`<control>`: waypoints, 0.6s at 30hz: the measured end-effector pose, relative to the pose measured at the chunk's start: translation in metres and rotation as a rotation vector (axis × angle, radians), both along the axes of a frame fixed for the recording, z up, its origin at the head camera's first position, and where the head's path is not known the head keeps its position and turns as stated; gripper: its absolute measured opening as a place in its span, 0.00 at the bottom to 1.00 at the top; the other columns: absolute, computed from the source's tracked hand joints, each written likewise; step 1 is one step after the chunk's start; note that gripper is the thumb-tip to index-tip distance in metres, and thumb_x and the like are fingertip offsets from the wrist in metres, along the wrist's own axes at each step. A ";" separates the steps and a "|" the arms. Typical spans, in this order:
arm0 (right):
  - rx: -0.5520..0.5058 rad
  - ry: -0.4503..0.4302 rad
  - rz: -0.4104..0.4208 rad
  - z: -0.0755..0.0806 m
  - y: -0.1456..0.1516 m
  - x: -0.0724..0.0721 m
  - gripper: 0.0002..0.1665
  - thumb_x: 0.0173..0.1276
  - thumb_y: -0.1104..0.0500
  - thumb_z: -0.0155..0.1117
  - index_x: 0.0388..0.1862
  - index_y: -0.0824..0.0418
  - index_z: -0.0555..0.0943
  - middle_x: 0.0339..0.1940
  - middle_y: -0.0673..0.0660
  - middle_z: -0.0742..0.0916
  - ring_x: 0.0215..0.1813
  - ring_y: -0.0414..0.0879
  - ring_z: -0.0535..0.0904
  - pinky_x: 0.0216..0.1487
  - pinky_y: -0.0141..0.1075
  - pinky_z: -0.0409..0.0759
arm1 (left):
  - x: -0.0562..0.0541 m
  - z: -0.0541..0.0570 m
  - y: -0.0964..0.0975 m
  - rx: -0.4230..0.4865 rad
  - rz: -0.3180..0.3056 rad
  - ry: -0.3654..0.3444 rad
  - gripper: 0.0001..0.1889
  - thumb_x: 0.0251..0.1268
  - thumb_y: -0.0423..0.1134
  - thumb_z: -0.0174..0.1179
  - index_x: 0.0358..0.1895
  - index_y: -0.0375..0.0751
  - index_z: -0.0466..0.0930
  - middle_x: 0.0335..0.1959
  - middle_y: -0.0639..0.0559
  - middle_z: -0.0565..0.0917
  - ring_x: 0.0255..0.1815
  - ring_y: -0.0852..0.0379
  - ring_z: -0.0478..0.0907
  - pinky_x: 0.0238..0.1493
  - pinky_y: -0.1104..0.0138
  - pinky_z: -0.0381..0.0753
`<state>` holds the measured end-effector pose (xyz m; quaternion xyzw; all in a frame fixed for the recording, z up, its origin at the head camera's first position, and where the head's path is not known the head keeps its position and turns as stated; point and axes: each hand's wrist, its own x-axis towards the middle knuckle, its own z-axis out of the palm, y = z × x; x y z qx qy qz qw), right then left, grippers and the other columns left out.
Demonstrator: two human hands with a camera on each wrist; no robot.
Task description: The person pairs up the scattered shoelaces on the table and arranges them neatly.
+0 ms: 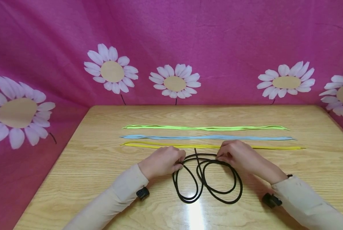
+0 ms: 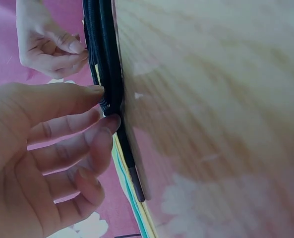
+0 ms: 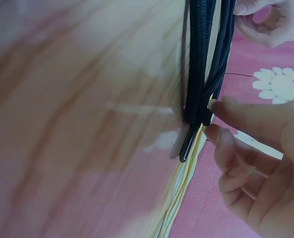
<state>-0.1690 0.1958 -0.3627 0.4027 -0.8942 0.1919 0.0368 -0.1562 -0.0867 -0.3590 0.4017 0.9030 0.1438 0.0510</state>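
A long, round black shoelace [image 1: 241, 187] lies on the table in two groups of loose loops, side by side. My left hand [image 1: 164, 161] pinches its strands between thumb and index finger at the top of the left loops. At the top of the right loops, my right hand [image 1: 240, 156] pinches the same lace with thumb and fingertip. Between the hands one end points away from me; its dark tip [image 2: 136, 183] shows in the left wrist view. The right wrist view has the bunched strands [image 3: 202, 59] running past the right thumb.
Beyond the hands, a yellow lace [image 1: 278, 147], a light blue lace [image 1: 232, 137] and a neon green lace [image 1: 165, 127] lie stretched in parallel rows. They rest on a wooden table [image 1: 102, 198]. A pink cloth with daisies [image 1: 229, 48] hangs at the back and sides.
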 end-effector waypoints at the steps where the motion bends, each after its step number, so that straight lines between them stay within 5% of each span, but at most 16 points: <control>1: 0.009 -0.017 -0.002 0.000 -0.001 0.000 0.05 0.55 0.63 0.75 0.30 0.54 0.87 0.29 0.44 0.83 0.30 0.35 0.77 0.31 0.31 0.77 | 0.000 0.000 0.000 -0.003 0.005 -0.007 0.09 0.62 0.35 0.65 0.30 0.44 0.73 0.23 0.59 0.73 0.24 0.64 0.69 0.26 0.71 0.69; 8: 0.082 -0.101 -0.032 0.001 -0.002 0.005 0.06 0.54 0.62 0.76 0.31 0.54 0.86 0.28 0.44 0.81 0.27 0.33 0.71 0.27 0.28 0.72 | 0.000 -0.001 0.001 -0.096 0.052 -0.055 0.08 0.65 0.40 0.64 0.34 0.43 0.73 0.26 0.57 0.75 0.26 0.63 0.70 0.27 0.70 0.71; 18: 0.113 -0.084 -0.018 0.003 -0.002 0.015 0.09 0.54 0.67 0.73 0.30 0.54 0.85 0.30 0.44 0.82 0.28 0.33 0.73 0.27 0.30 0.74 | 0.005 -0.001 -0.003 -0.081 -0.024 -0.105 0.09 0.64 0.37 0.64 0.28 0.47 0.74 0.24 0.60 0.73 0.26 0.64 0.68 0.29 0.72 0.69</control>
